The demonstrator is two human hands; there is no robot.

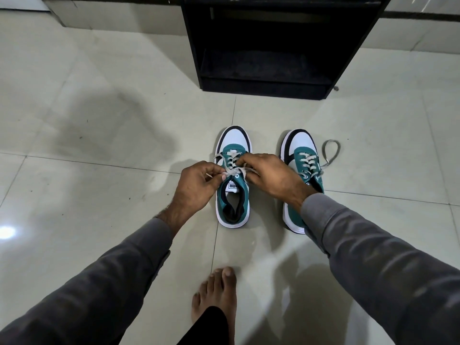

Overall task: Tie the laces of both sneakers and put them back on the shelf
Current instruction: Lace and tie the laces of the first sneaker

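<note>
One bare foot (pixel 216 295) is resting on the tiled floor (pixel 99 120), closest to the camera. Past it, two sneakers are sitting side by side, toes pointing at the black shelf (pixel 271 46). Both hands are working over the left sneaker (pixel 232 195). Fingers of the left hand (pixel 196 183) are pinching together on its grey lace (pixel 232 171). Fingers of the right hand (pixel 271 174) are pinching the other end of that lace. Just beside it, the right sneaker (pixel 298 150) is lying partly under the right sleeve (pixel 361 257). Its loose lace (pixel 331 151) is curling onto the floor in a loop.
</note>
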